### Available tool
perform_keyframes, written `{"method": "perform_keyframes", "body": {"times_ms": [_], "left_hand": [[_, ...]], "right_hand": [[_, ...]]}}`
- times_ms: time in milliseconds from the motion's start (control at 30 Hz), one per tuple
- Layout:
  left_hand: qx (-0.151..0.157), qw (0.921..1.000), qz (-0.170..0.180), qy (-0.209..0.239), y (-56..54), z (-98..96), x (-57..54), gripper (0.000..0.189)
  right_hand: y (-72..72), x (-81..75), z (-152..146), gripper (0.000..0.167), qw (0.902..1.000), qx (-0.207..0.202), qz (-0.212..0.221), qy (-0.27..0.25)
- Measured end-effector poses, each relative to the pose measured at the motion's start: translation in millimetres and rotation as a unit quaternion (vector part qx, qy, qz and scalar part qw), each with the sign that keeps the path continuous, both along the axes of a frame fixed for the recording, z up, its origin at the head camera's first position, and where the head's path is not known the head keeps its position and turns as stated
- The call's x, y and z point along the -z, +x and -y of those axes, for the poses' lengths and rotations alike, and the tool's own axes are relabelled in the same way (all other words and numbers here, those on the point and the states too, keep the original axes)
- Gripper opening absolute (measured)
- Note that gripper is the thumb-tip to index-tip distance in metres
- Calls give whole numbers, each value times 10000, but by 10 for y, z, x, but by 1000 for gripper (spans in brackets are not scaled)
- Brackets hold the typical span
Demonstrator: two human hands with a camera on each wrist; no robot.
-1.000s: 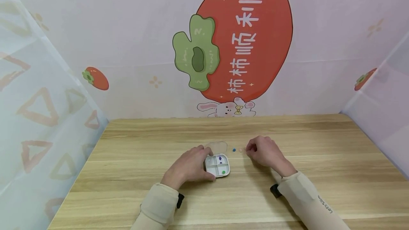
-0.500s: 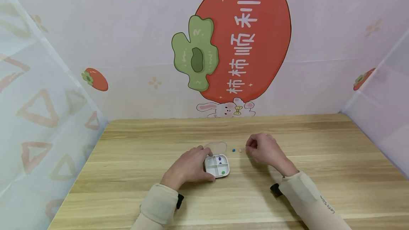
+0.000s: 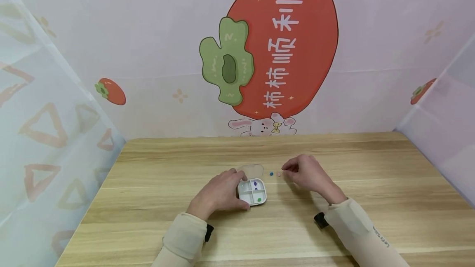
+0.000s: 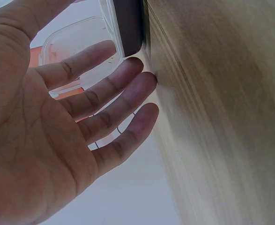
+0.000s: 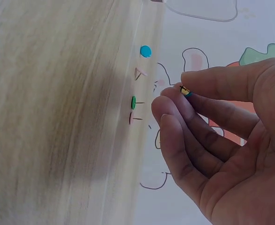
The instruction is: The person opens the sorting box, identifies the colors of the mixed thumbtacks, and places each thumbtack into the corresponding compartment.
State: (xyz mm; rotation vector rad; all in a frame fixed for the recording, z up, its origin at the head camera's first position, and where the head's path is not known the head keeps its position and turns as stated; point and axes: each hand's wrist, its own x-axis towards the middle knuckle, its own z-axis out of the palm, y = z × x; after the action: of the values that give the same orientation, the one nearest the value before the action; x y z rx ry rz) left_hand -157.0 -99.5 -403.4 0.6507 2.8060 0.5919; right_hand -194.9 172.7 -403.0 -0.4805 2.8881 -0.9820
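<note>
My left hand [image 3: 222, 190] holds the left side of a small white compartment box [image 3: 252, 191], index finger at its back and thumb at its front. In the left wrist view the other fingers spread loosely beside the box [image 4: 128, 28]. Purple thumbtacks [image 3: 255, 183] lie in the back right compartment and a green one [image 3: 259, 200] in the front right. My right hand [image 3: 306, 172] pinches a teal thumbtack [image 5: 186, 91] just above the table. Near it lie a blue thumbtack [image 5: 145, 51], a pale pink one [image 5: 140, 72], a green one [image 5: 133, 102] and a pink one [image 5: 131, 118], some pin up.
The box's clear lid [image 3: 254, 171] stands open behind it. Right of the lid, the loose thumbtacks run in a row across the wooden table [image 3: 167, 238]. A printed cloth backdrop [image 3: 159, 52] rises at the table's back edge.
My right hand has risen slightly and its fingertips have shifted a little left, over the loose thumbtacks. My left hand and the box stay where they were.
</note>
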Motion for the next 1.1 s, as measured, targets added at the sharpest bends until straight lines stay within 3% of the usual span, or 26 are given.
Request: {"method": "perform_keyframes", "body": {"times_ms": [500, 1100], "left_hand": [[2, 10000, 57, 2, -9, 3, -10, 69], [97, 9999, 85, 55, -16, 37, -35, 65]], "right_hand": [[-1, -2, 4, 4, 9993, -341, -63, -169], [29, -64, 15, 8, 9960, -696, -21, -553]]}}
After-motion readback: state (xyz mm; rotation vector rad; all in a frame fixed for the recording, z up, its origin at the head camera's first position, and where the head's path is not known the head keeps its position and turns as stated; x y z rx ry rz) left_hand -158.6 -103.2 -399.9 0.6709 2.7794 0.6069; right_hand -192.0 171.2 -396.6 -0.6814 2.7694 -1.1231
